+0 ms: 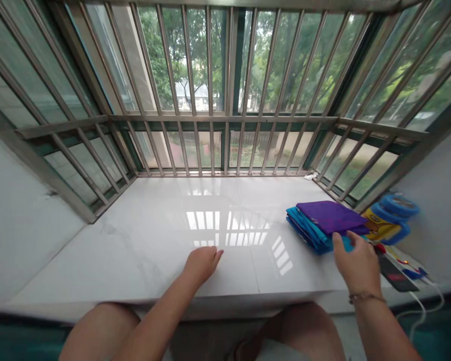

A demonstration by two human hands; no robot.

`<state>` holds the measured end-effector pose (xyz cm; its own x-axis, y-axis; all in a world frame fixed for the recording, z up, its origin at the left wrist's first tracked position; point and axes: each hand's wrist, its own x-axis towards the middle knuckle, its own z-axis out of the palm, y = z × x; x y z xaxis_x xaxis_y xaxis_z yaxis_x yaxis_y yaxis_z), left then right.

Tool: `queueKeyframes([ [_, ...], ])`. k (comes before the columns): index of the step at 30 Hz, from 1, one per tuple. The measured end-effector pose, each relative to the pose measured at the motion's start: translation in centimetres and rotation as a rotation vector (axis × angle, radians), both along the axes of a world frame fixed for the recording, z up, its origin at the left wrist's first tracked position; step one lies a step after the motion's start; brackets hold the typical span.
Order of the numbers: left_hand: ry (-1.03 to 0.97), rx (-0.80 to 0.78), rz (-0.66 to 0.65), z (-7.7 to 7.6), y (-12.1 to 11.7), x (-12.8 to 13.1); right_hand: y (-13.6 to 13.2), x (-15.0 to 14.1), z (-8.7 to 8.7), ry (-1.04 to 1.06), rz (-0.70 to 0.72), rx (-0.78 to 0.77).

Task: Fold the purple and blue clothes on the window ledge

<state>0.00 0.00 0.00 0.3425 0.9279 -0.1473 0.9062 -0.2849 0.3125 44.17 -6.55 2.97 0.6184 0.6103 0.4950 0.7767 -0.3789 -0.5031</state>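
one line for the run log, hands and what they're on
left hand: flat on white marble sill | right hand: touching folded blue cloth | purple cloth: on top of blue stack

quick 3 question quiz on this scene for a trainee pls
1. Which hand is at the folded blue fabric with the folded purple fabric on top: the left hand or the right hand?
2. True or false: the left hand is gripping the window bars.
3. What is worn on the right wrist?

Key:
1. The right hand
2. False, it lies on the white tiled sill
3. A bracelet
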Motion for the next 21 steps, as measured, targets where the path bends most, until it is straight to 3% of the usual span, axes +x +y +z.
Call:
queueKeyframes([
  [2,0.096,0.052,0.040,-3.3,0.7,-1.1,2.9,2.9,-0.1,0.131,-0.110,-0.120],
  [4,0.098,0.099,0.077,-5.1,0.8,-2.0,5.3,5.2,-0.5,0.217,-0.162,-0.200],
  [7,0.072,0.128,0.112,-5.8,0.8,-2.3,7.5,7.2,-1.5,0.232,-0.159,-0.186],
  [11,0.026,0.128,0.117,-5.8,1.1,-2.1,8.1,7.0,-1.4,0.138,-0.054,-0.056],
  [16,-0.007,0.120,0.121,-6.2,1.3,-2.2,9.1,2.7,1.6,-0.110,0.116,0.206],
  [18,-0.020,0.129,0.117,-6.3,1.3,-2.3,10.2,-1.0,2.7,-0.219,0.310,0.275],
  [21,-0.122,0.130,0.153,-6.4,1.5,-2.7,11.4,-9.8,2.7,-0.331,0.699,0.129],
])
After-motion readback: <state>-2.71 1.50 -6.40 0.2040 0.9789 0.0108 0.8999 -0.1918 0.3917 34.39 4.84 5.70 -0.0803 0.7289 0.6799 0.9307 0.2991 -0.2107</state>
